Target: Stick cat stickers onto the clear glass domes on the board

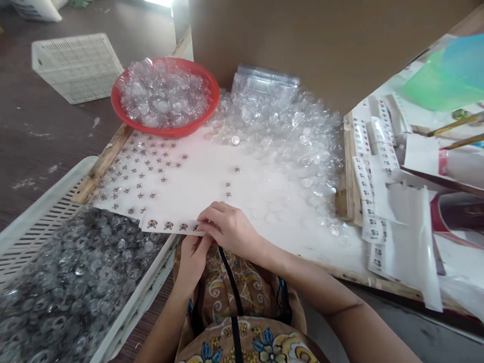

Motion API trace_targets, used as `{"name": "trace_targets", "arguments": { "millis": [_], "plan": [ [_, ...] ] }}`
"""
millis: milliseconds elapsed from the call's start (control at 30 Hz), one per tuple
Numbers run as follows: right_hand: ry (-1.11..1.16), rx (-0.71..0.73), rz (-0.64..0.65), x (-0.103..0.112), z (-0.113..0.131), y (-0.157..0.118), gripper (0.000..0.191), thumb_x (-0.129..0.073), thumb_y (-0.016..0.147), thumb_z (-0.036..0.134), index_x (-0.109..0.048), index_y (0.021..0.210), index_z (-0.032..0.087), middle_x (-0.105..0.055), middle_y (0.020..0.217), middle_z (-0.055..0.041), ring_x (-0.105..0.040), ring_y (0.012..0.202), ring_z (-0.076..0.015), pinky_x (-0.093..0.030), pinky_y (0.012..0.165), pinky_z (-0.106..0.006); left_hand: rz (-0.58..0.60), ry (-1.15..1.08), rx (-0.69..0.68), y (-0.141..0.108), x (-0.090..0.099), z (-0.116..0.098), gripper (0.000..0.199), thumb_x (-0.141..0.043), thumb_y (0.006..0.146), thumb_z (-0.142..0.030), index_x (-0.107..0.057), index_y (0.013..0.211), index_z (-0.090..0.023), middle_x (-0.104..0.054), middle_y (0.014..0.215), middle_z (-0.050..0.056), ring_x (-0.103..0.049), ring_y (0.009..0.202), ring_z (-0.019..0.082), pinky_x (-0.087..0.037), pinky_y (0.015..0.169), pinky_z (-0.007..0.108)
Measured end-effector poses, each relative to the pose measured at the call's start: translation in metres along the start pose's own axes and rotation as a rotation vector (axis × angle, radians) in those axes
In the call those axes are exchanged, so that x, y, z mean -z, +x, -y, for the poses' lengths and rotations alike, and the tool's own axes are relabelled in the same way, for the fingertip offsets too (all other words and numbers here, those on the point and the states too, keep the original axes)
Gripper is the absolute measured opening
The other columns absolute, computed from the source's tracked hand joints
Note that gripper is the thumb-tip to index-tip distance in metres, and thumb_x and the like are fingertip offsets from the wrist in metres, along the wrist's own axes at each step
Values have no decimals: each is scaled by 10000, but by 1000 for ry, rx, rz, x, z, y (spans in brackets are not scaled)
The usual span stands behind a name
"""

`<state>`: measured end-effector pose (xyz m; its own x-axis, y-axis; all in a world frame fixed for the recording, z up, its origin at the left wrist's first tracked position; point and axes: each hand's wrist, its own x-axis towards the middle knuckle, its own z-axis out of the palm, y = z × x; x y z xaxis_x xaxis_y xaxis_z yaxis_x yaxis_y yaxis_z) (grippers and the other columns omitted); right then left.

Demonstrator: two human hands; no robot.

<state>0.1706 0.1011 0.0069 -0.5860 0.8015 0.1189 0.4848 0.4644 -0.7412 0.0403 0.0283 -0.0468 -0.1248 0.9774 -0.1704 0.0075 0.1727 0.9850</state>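
A white strip of stickers [176, 225] printed with small animal faces runs out leftward from my hands at the table's front edge. My left hand [194, 259] pinches the strip's right end from below. Over the same end, my right hand [230, 227] has its fingers closed, close against the left fingertips. Whether a single sticker is between the right fingers is hidden. Just beyond, a few small clear pieces with faces [228, 185] lie on the white tabletop [192, 176]. Several more such pieces [139, 176] are spread in rows on the left.
A red basin [166, 132] full of clear domed pieces stands at the back left. More clear pieces [302, 136] heap against a cardboard panel [287, 40]. A white crate [139, 297] of pieces sits lower left. Sticker strips [365, 191] lie at right.
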Motion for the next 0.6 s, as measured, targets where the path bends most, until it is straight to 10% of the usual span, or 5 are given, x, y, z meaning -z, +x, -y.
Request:
{"name": "trace_targets", "arguments": {
  "millis": [400,600],
  "plan": [
    [-176,188,-206,-17,1,-30,181,-475,974,157,-647,963,214,-667,941,-78,-550,827,-191,-477,735,-316,-143,-122,103,-22,-17,-3,232,-714,828,-357,-685,725,-152,-653,717,3,-585,705,171,-450,654,250],
    [231,125,-277,-2,2,-30,99,-502,944,166,-567,887,213,-621,965,-78,-585,938,-185,-516,805,-329,-109,-143,165,-20,-14,1,244,-714,835,-385,-715,775,-148,-687,732,15,-618,689,177,-484,621,253]
  ]
}}
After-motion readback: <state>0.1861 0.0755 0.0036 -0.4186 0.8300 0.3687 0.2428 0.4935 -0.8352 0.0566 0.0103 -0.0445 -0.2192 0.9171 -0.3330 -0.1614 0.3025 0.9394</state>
